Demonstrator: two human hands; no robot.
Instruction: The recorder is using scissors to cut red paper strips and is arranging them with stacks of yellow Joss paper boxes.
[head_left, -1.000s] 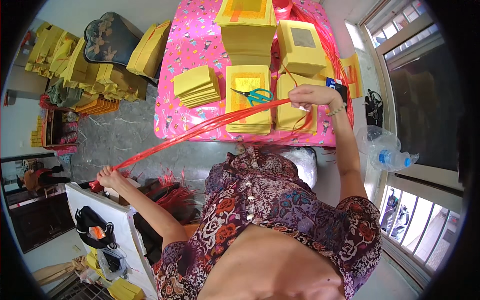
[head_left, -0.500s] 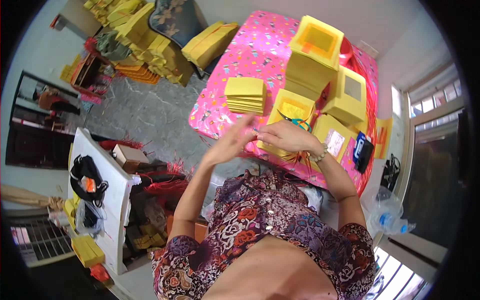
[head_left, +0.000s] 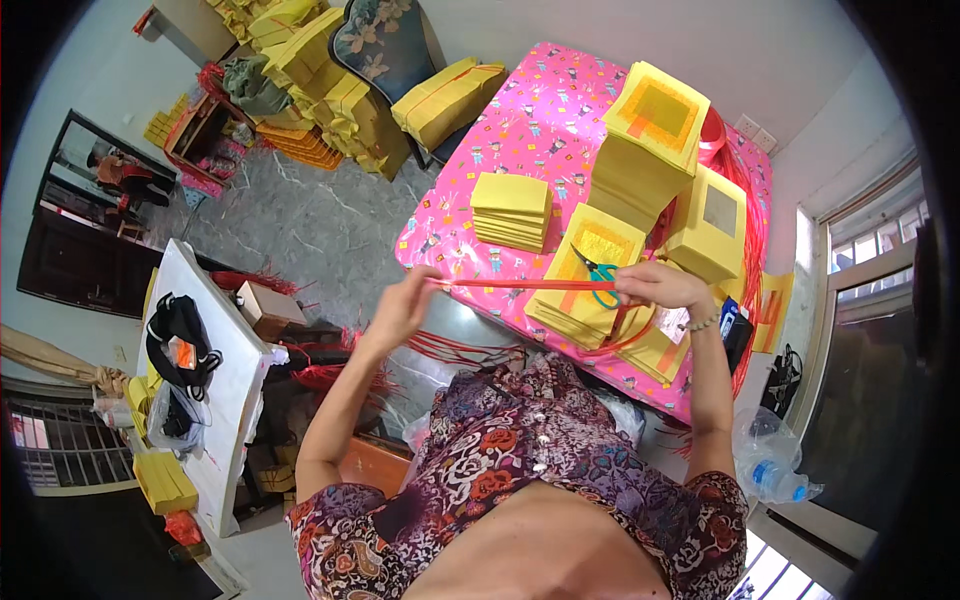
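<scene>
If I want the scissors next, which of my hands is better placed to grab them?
Right, probably: your right hand looks much nearer the teal-handled scissors than your left hand, though both grip the red strips.

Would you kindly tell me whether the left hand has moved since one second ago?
Yes, the left hand has moved rightward, closer to the pink table.

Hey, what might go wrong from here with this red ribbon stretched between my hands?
The ribbon crosses the scissors in this view, so it might snag the handles and drag them off the yellow pile. Loose strands trail below your left hand and could tangle. The tall stack beyond your right hand might topple if bumped.
</scene>
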